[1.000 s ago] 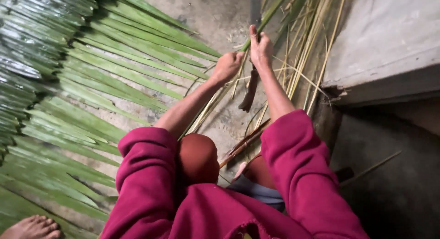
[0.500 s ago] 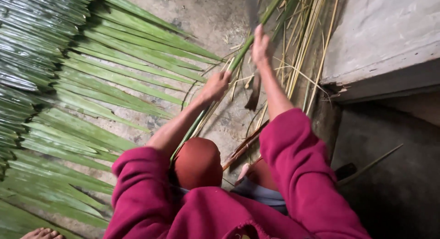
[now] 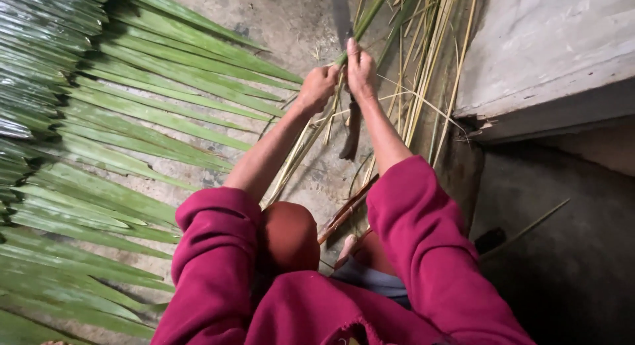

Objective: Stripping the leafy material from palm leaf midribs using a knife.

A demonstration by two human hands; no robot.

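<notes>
Both my left hand (image 3: 317, 87) and right hand (image 3: 360, 67) clenched on leaf strip (image 3: 360, 24), top centre; knife blade (image 3: 352, 130) beneath could nick fingers.

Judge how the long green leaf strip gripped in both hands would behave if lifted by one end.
The green leaf strip is long, narrow and thin, so it would probably droop. It likely weighs little: the right hand and left hand grip it lightly. Flat, it seems unlikely to roll.

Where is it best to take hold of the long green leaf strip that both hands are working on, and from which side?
Grip the green leaf strip near its lower end, beside the right hand, coming from the person's side. It is narrow and slants away upward.
</notes>
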